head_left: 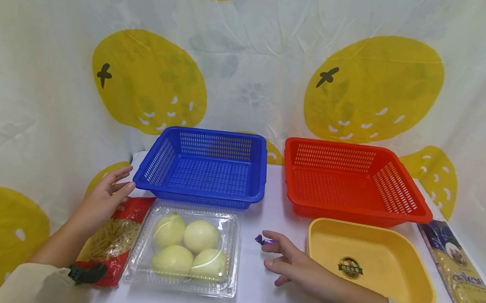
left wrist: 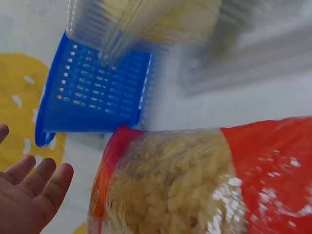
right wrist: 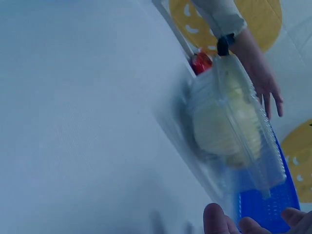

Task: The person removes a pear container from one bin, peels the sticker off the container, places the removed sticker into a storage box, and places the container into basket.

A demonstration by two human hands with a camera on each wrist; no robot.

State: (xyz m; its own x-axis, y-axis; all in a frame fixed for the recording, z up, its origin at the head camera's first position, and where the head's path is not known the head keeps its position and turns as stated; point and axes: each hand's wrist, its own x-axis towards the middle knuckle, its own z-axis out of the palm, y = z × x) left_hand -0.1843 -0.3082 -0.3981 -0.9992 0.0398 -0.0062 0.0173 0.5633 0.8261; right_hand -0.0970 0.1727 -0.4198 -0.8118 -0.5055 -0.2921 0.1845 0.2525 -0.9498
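Observation:
My left hand (head_left: pixel 104 196) hovers over a red bag of pasta (head_left: pixel 116 237), fingers extended and holding nothing, close to the left front corner of the blue basket (head_left: pixel 207 200). In the left wrist view the pasta bag (left wrist: pixel 175 180) lies beside the spread fingers (left wrist: pixel 53 183). My right hand (head_left: pixel 297 269) is over the white table, fingers loosely bent and apart. Its fingertips overlap a small purple wrapped candy (head_left: pixel 259 239) in the head view, partly hiding it. Between the hands sits a clear lidded plastic box (head_left: pixel 232 267) with several pale yellow-green round fruits (head_left: pixel 201 237) inside.
A red basket (head_left: pixel 351 211) stands at the back right. In front of it is a yellow tray (head_left: pixel 374 252) with a round-topped label. A blue-and-gold flat packet (head_left: pixel 467 290) lies at the right edge. Behind everything hangs a fruit-print curtain (head_left: pixel 250 74).

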